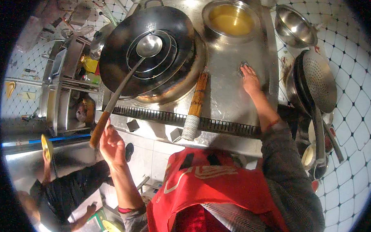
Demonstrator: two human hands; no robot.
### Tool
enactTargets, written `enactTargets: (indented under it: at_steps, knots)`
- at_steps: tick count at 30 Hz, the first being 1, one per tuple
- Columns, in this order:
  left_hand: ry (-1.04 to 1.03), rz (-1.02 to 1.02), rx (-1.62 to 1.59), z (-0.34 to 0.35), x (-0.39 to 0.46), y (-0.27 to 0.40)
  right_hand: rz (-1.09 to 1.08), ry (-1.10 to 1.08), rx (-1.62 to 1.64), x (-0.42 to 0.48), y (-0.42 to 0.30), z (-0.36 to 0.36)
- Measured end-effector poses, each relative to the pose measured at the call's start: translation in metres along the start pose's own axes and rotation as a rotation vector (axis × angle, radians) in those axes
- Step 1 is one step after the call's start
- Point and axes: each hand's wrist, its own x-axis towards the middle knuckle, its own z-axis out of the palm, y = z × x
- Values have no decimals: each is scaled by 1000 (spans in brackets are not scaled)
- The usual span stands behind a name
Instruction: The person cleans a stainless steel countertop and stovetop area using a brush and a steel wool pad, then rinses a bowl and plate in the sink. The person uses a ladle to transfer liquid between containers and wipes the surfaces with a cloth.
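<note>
My right hand [250, 80] presses a steel wool scourer [243, 66] against the stainless steel worktop [229, 96]. At the left, my left hand [113, 145] is loosely curled with its index finger raised, beside the wooden handle of a ladle [119, 89]. Whether the finger touches that handle is hard to tell; nothing sits in the palm. The ladle's bowl lies over a wire ring rack [172, 43] in a black wok [173, 20]. Between wok and right hand lies a bamboo wok brush [200, 89] with a white-wrapped grip.
A steel pot [207, 23] of yellow liquid stands at the back. Steel bowls [296, 26] and a perforated strainer [320, 77] are at the right. A slotted drain channel [228, 125] runs along the front. At lower left, another person [69, 188] holds a yellow dish [46, 148].
</note>
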Motion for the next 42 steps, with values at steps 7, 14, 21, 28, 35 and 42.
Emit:
enactTargets:
  at_steps: [7,14,21,28,35,42]
  knots:
    - [124,-143,1313,-19,-24,-98,-76,-2,398,95,-53,19]
    - [-355,-255,2543,0,5,-196,-168,-6,328,136,-96,59]
    - [-333,-327,2585,-26,15,-200,-233,-199,417,68,-118,37]
    - [-237,-212,1984,-18,-34,-113,-443,-230,450,1,-114,31]
    - [135,-257,1195,-14,-123,-31,-541,-322,471,-69,-181,59]
    - [234,-220,1152,-34,-167,-7,-369,-595,761,-99,-166,5]
